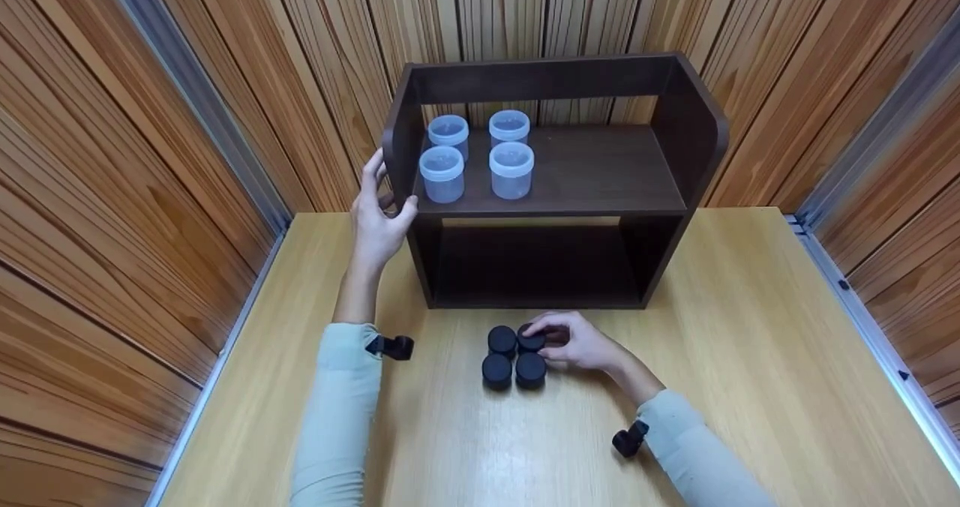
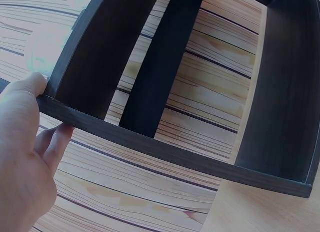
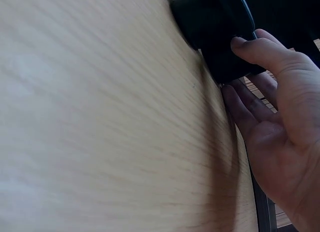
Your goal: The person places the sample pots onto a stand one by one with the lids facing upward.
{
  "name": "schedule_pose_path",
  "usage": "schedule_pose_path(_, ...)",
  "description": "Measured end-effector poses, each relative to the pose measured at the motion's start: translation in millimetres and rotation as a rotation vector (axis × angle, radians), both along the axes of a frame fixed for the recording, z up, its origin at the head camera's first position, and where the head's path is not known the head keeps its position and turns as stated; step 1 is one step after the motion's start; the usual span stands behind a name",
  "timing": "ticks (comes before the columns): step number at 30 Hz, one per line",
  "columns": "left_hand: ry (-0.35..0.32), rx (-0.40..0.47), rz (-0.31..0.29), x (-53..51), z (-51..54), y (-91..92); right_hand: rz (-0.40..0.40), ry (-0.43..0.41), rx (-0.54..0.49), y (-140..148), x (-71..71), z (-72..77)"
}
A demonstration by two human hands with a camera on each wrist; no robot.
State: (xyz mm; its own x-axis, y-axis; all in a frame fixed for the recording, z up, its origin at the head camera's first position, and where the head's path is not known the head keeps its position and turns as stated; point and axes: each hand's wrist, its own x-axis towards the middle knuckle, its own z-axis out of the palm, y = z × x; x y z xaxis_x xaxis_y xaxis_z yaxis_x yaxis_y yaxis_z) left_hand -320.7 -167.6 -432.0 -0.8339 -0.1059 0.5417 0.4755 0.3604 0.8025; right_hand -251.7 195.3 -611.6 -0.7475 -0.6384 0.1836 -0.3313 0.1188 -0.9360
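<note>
A dark brown two-tier shelf (image 1: 555, 211) stands on the table, and my left hand (image 1: 381, 218) grips its left side panel, thumb at the front edge. The left wrist view shows the same hand (image 2: 25, 147) around the panel's edge (image 2: 150, 142). Several clear, lidless-looking cups (image 1: 511, 171) stand on the upper tier's left half. In front of the shelf, several black round pieces (image 1: 496, 372) sit in a tight group. My right hand (image 1: 577, 342) holds the back right one (image 1: 531, 337) between thumb and fingers; the right wrist view shows the hand (image 3: 280, 101) on that black piece (image 3: 225, 64).
The light wood table (image 1: 750, 357) extends on both sides of the shelf. Wood-patterned walls (image 1: 172, 192) rise at the back and sides, with metal rails (image 1: 217, 372) along the table's side edges. The shelf's lower compartment (image 1: 532, 267) opens toward the front.
</note>
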Motion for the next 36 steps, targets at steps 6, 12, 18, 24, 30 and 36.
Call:
schedule_pose_path(6, 0.005, 0.001, -0.003, 0.9, -0.2, 0.7, -0.043, -0.005, 0.004, 2, 0.9, 2.0)
schedule_pose_path(12, 0.004, -0.001, -0.011, 1.2, 0.2, 0.0, -0.078, 0.024, -0.014, 4, 0.4, 9.9)
schedule_pose_path(18, 0.002, 0.0, -0.015, 0.9, 1.3, -0.5, -0.122, 0.078, -0.062, 6, -1.0, 20.5)
schedule_pose_path(24, -0.009, -0.004, -0.006, 1.0, 1.8, -0.3, -0.177, 0.075, -0.101, 10, 1.9, 33.5)
schedule_pose_path(30, -0.027, 0.003, 0.001, 2.1, 1.3, -0.5, -0.262, 0.043, -0.135, 13, 6.2, 46.2)
schedule_pose_path(36, -0.011, 0.006, -0.009, 0.2, 0.6, -0.5, -0.339, 0.096, -0.186, 14, 8.0, 59.1)
